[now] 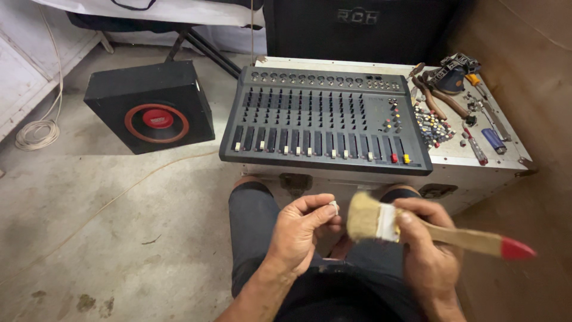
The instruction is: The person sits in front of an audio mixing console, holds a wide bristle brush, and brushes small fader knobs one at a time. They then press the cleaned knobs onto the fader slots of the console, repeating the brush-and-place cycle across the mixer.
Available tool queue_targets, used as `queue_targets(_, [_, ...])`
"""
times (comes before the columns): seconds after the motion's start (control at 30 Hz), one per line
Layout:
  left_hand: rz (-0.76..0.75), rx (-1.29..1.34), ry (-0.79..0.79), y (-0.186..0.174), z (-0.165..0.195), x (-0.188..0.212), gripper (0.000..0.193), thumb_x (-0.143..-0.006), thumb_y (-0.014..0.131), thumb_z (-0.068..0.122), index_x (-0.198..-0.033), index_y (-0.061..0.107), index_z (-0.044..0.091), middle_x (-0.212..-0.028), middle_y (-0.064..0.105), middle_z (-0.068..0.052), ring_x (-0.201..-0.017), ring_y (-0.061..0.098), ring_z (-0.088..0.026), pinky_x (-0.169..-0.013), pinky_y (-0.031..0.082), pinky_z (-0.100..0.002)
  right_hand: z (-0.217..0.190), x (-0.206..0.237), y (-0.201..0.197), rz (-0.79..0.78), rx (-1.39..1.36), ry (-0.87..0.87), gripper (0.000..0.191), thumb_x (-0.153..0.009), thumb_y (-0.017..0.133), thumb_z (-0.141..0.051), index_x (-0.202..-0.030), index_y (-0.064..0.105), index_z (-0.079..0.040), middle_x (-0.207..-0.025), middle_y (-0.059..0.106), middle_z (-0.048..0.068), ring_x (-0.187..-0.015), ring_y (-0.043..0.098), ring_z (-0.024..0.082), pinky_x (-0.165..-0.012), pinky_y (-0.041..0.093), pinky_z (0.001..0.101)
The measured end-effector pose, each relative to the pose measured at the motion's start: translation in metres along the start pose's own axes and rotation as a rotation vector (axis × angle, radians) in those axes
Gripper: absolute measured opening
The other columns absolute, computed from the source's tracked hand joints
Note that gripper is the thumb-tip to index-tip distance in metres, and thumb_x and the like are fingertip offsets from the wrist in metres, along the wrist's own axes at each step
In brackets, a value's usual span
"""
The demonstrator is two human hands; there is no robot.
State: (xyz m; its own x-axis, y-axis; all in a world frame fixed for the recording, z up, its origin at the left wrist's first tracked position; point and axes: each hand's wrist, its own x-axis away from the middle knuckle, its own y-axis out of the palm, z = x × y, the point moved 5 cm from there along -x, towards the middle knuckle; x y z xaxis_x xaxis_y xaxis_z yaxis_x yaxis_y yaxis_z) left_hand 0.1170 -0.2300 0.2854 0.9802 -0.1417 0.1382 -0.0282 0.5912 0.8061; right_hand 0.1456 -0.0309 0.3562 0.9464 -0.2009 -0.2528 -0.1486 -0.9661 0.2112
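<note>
Pale bristles of a paintbrush [381,222], wooden handle tipped red, sit just beside a small whitish knob [333,207] over the person's lap. The right hand [430,250] grips the brush; the left hand [302,229] pinches the knob. Farther off, a grey mixer [325,119] rests on a metal case [476,161] beside loose knobs [433,126] and pliers [438,98]. A black speaker [150,106] stands on the floor, left.

Metal case [476,170], mixer [325,119], pliers [438,98], knobs [432,126]
</note>
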Motion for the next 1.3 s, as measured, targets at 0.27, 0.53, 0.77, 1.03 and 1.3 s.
queue_targets(0.27, [0.011, -0.061, 0.046, -0.002, 0.002, 0.001, 0.018, -0.094, 0.071, 0.001, -0.111, 0.069, -0.002, -0.090, 0.072, -0.009, -0.075, 0.069, -0.017, -0.067, 0.060, -0.031, 0.014, -0.002, 0.001, -0.194, 0.299, 0.154, 0.015, -0.091, 0.066, -0.008, -0.100, 0.073, 0.002, -0.087, 0.074, 0.005, -0.078, 0.065, 0.008, -0.070, 0.052, 0.0224])
queue_targets(0.53, [-0.023, 0.033, 0.011, 0.002, 0.007, -0.001, 0.018, -0.094, 0.067, -0.002, -0.113, 0.066, -0.002, -0.099, 0.073, -0.013, -0.085, 0.073, -0.019, -0.080, 0.063, -0.032, 0.019, -0.002, -0.009, -0.100, 0.199, 0.141, 0.016, -0.094, 0.064, -0.007, -0.105, 0.071, 0.003, -0.088, 0.070, 0.003, -0.074, 0.056, 0.005, -0.065, 0.045, 0.0201])
queue_targets(0.77, [0.035, 0.023, -0.011, -0.002, 0.008, 0.000, 0.018, -0.097, 0.063, 0.004, -0.113, 0.066, -0.002, -0.104, 0.074, -0.016, -0.086, 0.073, -0.019, -0.081, 0.062, -0.032, 0.021, -0.001, -0.007, -0.089, 0.079, 0.173, 0.018, -0.094, 0.063, -0.006, -0.108, 0.069, 0.004, -0.095, 0.072, 0.007, -0.082, 0.064, 0.009, -0.072, 0.051, 0.0216])
queue_targets(1.03, [0.022, 0.017, -0.055, -0.001, -0.006, 0.001, 0.020, -0.096, 0.063, 0.001, -0.116, 0.066, 0.001, -0.101, 0.072, -0.012, -0.085, 0.071, -0.019, -0.079, 0.062, -0.034, 0.022, -0.003, -0.009, -0.087, -0.004, 0.171, 0.021, -0.097, 0.064, -0.006, -0.113, 0.067, 0.007, -0.096, 0.070, 0.011, -0.083, 0.063, 0.013, -0.074, 0.051, 0.0249])
queue_targets(1.3, [-0.052, -0.042, -0.072, 0.016, -0.027, -0.016, 0.018, -0.098, 0.064, 0.007, -0.115, 0.065, -0.001, -0.095, 0.070, -0.010, -0.085, 0.070, -0.019, -0.080, 0.061, -0.033, -0.003, -0.016, -0.023, 0.041, -0.095, 0.080, 0.024, -0.098, 0.057, -0.009, -0.118, 0.061, 0.003, -0.097, 0.068, 0.015, -0.070, 0.065, 0.022, -0.055, 0.055, 0.0353])
